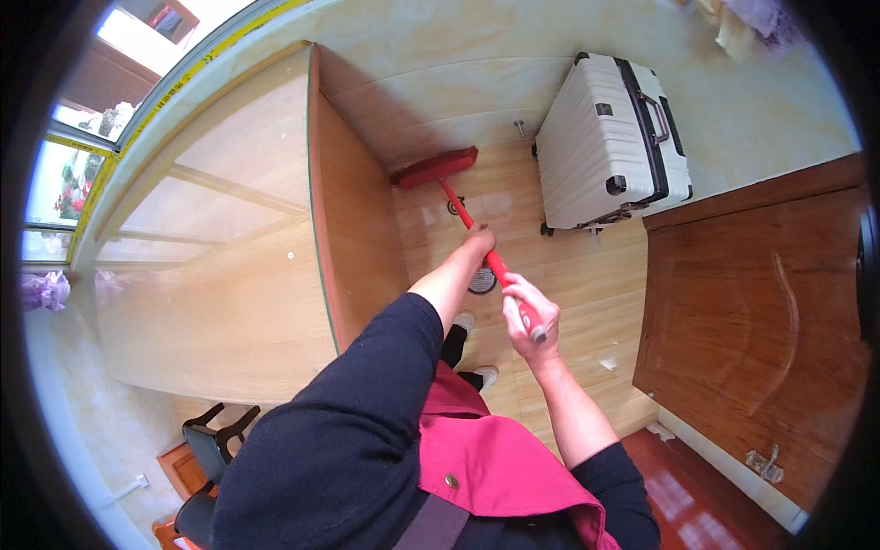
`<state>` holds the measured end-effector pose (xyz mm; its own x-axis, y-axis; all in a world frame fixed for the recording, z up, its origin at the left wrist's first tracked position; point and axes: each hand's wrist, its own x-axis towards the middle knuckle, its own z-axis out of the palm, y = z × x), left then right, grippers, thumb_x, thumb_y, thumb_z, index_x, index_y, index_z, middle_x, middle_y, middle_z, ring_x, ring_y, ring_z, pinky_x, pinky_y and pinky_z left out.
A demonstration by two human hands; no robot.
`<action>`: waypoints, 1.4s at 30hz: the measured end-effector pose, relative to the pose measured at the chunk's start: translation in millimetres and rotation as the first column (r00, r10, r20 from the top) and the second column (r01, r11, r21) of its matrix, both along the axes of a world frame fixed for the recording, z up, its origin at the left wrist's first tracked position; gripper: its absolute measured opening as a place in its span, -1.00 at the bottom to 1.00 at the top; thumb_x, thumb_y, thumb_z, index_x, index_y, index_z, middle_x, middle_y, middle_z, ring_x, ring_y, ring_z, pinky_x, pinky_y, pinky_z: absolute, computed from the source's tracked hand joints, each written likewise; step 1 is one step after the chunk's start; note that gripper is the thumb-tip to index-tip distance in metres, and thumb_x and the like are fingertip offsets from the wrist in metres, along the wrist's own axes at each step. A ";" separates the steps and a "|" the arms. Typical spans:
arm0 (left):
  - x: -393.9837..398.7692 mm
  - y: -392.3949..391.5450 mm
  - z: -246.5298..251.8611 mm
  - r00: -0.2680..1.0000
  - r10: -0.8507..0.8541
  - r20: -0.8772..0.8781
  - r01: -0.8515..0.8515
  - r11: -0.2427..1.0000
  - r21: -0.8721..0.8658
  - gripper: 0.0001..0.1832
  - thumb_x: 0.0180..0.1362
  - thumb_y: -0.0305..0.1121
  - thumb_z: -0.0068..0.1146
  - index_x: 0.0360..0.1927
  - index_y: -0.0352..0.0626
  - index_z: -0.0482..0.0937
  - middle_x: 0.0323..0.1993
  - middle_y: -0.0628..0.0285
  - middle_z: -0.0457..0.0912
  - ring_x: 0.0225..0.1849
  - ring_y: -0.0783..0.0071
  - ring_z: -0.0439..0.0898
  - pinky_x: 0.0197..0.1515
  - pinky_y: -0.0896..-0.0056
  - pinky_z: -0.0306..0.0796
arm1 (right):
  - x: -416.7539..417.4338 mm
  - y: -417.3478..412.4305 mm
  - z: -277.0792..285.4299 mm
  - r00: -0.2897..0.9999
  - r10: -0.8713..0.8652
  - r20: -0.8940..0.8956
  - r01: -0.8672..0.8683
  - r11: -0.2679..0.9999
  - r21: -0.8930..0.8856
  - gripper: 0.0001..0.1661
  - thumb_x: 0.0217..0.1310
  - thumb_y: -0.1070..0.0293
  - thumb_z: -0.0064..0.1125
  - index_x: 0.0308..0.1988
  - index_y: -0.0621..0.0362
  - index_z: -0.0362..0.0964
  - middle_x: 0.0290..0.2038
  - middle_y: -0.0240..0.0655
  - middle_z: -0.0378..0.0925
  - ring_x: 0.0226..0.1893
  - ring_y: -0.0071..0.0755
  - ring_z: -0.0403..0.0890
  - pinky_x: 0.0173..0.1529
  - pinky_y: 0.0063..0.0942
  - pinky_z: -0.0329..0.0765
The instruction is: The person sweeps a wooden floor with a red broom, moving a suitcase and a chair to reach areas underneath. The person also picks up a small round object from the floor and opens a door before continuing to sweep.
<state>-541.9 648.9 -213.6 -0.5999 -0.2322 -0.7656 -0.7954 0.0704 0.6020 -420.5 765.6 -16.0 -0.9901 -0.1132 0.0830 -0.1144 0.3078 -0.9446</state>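
Observation:
A red broom [434, 167] has its wide head on the wood-look floor, against the foot of the tiled wall beside the desk's side panel. Around the middle of its red handle is my left hand [480, 238], closed. Farther back, my right hand [531, 315] grips the handle close to its grey end, which points towards me. Under the handle lie a small round floor fitting [456, 205] and a round metal drain cover [482, 281], partly hidden by the handle and my left hand.
On the left stands a large glass-topped wooden desk [227, 302]. A white ribbed suitcase [605, 144] stands by the wall at upper right, near a small metal doorstop [520, 127]. An open brown wooden door [742, 323] is at right. Black chairs [210, 440] are at lower left.

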 end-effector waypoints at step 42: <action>122.2 24.1 171.0 0.042 -0.878 -0.477 0.760 0.338 -0.556 -0.92 -0.26 -0.36 0.09 -0.60 -0.07 0.53 -0.65 0.10 0.52 -0.44 0.02 0.54 -0.36 0.05 0.41 | 111.4 70.6 218.5 0.952 -0.267 0.149 0.274 0.962 -0.023 -0.87 -0.10 0.52 0.04 -0.44 0.35 0.40 -0.34 0.02 0.52 -0.67 -0.46 0.48 -0.57 -0.58 0.46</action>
<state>-419.7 673.0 -42.6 -0.6985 0.7076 -0.1065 0.4109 0.5184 0.7500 -309.0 836.2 202.5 -0.9850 0.1609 -0.0629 0.1049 0.2674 -0.9579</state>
